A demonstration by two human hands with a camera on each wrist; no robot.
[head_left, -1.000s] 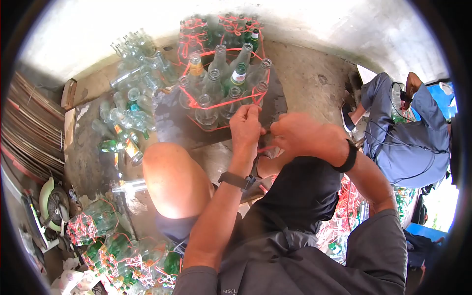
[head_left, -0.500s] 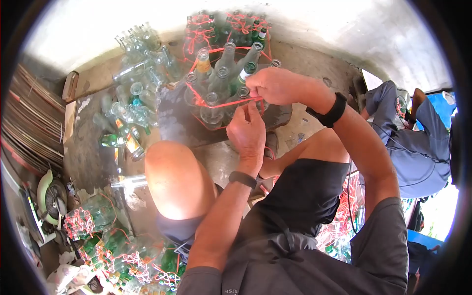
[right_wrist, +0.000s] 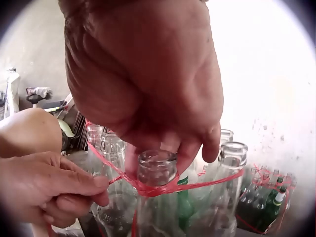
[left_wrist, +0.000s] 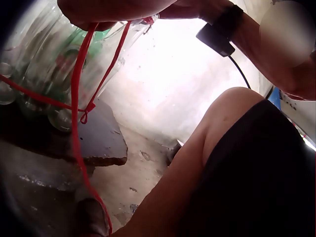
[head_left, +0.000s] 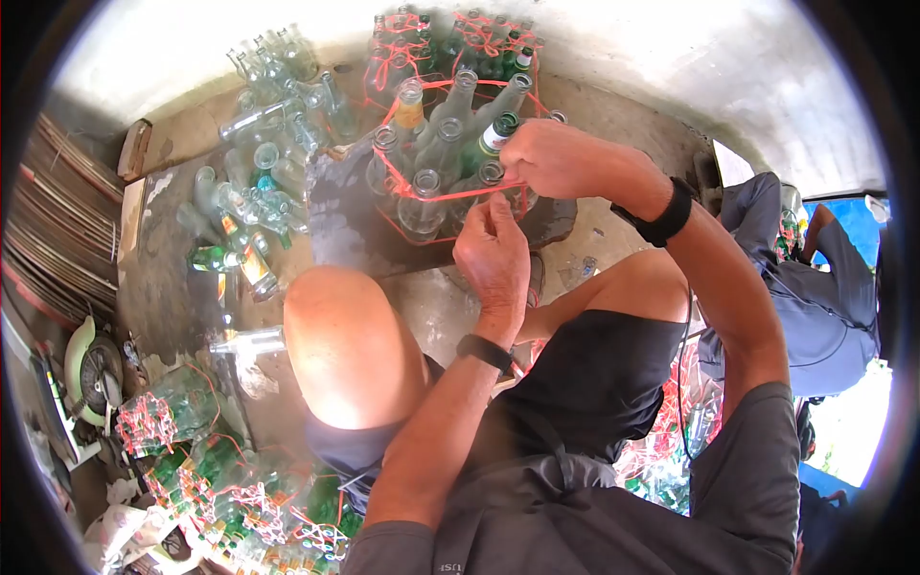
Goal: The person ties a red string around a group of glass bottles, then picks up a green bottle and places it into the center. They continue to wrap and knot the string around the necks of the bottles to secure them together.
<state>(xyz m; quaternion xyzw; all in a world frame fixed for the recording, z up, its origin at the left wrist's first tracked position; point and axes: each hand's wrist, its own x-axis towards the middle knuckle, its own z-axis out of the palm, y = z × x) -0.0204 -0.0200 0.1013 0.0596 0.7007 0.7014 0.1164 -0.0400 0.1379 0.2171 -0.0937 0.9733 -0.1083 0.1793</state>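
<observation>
A cluster of upright glass bottles (head_left: pixel 422 213) stands on a dark slab (head_left: pixel 355 244), circled at the necks by red twine (head_left: pixel 460 195). At its near side my left hand (head_left: pixel 493 251) pinches the twine between thumb and finger, as the right wrist view (right_wrist: pixel 59 190) also shows. My right hand (head_left: pixel 585 165) is at the near right bottles, fingers bent down behind a clear bottle neck (right_wrist: pixel 157 170) where the twine bunches. Whether those fingers grip twine is hidden. In the left wrist view, a red strand (left_wrist: pixel 75 108) hangs down from the hand above.
Loose bottles (head_left: pixel 254 206) lie to the left, with tied bundles (head_left: pixel 393 62) behind and more bundles (head_left: pixel 240 498) at lower left. A seated person (head_left: pixel 815 307) is at the right. My bare knee (head_left: pixel 340 335) is left of my forearm.
My right hand has moved from beside my left hand, over my lap, up to the bottle necks. My left hand has shifted slightly right. The bottles sit slightly higher and further right in view.
</observation>
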